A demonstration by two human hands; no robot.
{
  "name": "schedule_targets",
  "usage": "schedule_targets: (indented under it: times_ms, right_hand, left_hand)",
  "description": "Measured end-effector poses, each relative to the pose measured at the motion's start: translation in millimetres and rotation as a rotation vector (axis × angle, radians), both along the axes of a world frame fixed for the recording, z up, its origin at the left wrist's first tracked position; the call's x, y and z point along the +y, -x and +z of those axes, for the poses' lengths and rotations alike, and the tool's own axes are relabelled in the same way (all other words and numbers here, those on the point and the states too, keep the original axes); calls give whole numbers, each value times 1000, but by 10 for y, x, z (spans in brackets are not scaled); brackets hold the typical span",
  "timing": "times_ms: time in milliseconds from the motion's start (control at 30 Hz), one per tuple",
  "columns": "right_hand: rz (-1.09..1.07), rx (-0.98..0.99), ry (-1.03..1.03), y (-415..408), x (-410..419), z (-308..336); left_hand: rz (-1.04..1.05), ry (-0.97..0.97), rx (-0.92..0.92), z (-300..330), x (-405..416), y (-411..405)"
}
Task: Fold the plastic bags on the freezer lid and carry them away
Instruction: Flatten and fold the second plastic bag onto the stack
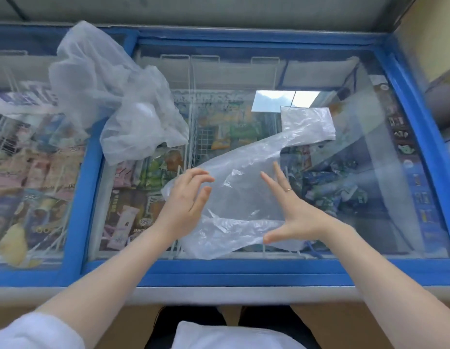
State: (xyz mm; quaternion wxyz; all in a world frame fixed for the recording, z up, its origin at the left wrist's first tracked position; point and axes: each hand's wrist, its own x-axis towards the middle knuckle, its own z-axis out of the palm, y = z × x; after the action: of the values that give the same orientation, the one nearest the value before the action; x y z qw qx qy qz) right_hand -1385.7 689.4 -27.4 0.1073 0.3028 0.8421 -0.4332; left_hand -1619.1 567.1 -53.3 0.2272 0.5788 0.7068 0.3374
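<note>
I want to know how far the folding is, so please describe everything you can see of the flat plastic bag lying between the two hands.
The flat plastic bag is thin, clear and wrinkled, so the freezer goods show through it. It lies spread on the glass freezer lid, running diagonally from the near edge toward the far right, where a narrower strip ends in a square end. A loose flap lies crumpled at its near end. The left hand is over its left edge, fingers curved; the right hand is at its right side, fingers straight. No fold is made yet.
</note>
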Motion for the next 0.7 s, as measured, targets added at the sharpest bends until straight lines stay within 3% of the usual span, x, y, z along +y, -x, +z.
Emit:
schedule_targets:
  times_ms: [67,133,267,367,433,533,633,700]
  right_hand:
    - [108,-71,-340,94,-98,-60]
    - [98,9,-641,133,-181,-156]
    - [248,336,-835,73,-267,-354]
    - [296,382,-817,54,-386,-403]
    - [10,386,-751,60,-433,-353]
    - [-369,400,-393,82,-322,-182]
    - [-496,510,-142,43,-164,70]
    - [-556,536,-28,-6,-79,184]
  left_hand:
    - [32,49,-68,5,-92,9]
    - [68,72,-90,17,-191,-2]
    - [109,111,-167,63,-477,-129]
    - [-33,103,7,134,-701,-371]
    - [-74,24,239,119,-768,-528]
    - [108,-93,434,1,-708,-664]
    - [510,-109,234,9,-533,-661]
    - [614,-93,92,70,-408,-641]
